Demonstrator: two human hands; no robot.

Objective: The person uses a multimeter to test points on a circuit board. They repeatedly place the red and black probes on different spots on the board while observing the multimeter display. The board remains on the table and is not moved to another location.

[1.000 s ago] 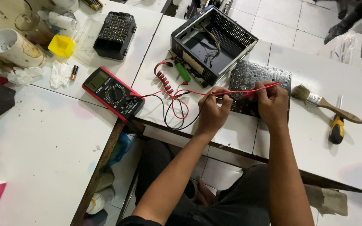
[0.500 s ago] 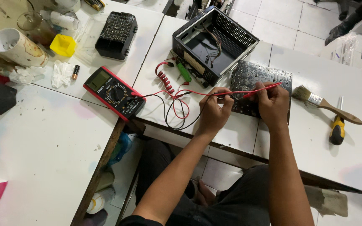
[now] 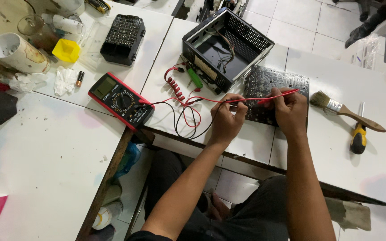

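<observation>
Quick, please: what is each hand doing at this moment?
Left hand: closed, holding a black probe over the circuit board.
Right hand: closed, holding a red probe on the same board.

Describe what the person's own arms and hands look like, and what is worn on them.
Both arms are bare from the upper arm down: no sleeves over the forearms, no gloves, no watch or bracelet visible. The left hand and right hand show no rings that I can make out. Dark trousers show below.
</observation>
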